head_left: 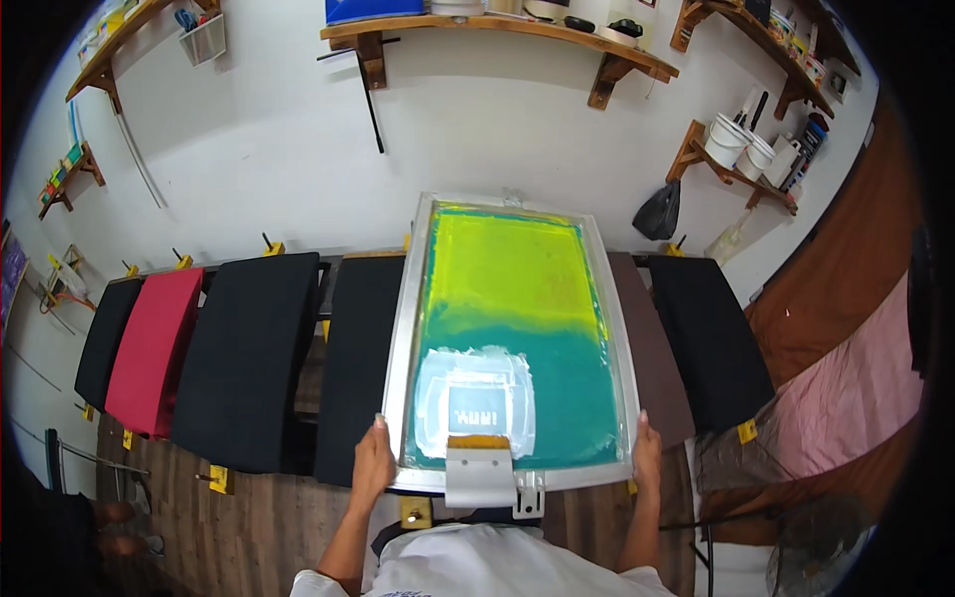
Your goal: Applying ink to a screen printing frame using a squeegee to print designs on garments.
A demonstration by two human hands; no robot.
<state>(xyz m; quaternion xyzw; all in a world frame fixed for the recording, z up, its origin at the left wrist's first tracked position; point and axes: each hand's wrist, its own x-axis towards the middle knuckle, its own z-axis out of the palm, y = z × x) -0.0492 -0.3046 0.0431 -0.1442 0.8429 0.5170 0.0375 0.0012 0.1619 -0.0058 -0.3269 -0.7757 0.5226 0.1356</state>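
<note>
A silver-framed printing screen point(402, 328) with yellow-green and teal mesh spans the middle of the view. At its near left corner, my left hand point(373, 460) grips the frame, thumb along the outer edge. My right hand point(647, 453) holds the opposite side near the right corner. White ink point(435, 383) is smeared round a small lettered stencil area in the near left part of the mesh. A squeegee point(478, 480) with an amber blade and a metal holder lies across the near rim. What lies directly under the screen is hidden.
Fabric-covered boards stand in a row: black point(246, 363), red point(154, 348), brown point(647, 358) and black at right point(708, 338). Yellow clamps point(221, 480) jut from their ends. Wooden shelves point(497, 27) line the wall. A fan point(821, 547) stands at lower right.
</note>
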